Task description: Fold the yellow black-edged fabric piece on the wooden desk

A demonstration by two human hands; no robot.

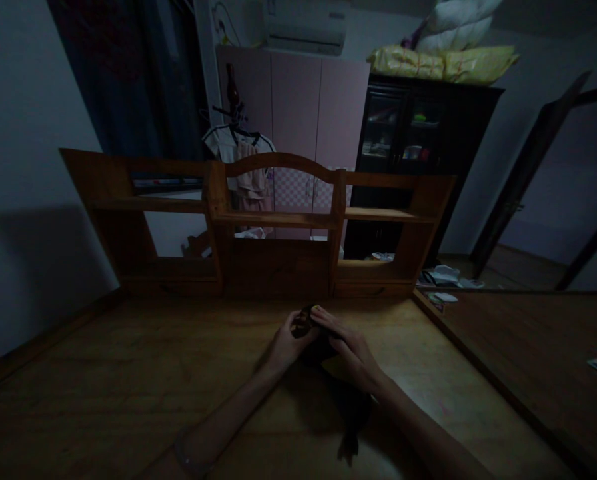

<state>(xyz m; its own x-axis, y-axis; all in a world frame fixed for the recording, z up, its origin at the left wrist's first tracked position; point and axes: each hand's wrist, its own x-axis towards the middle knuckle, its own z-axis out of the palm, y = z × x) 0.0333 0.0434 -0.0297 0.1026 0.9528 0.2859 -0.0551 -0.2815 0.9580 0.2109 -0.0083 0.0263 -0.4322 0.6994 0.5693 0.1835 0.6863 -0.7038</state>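
Note:
Both my hands meet over the middle of a wooden desk [128, 373]. My left hand [287, 341] is closed around a small dark object [303, 323], its thumb on top. My right hand [346, 345] lies over the same dark object from the right, fingers curled onto it. The room is dim and I cannot make out what the object is. Under my forearms a dark piece of cloth or strap [351, 427] hangs down toward the desk's near edge.
A wooden shelf unit [273, 220] stands along the back of the desk. Behind it are a pink wardrobe [298, 113], hanging clothes [241, 160] and a dark cabinet [418, 133] with bedding on top. Papers [443, 277] lie at the right.

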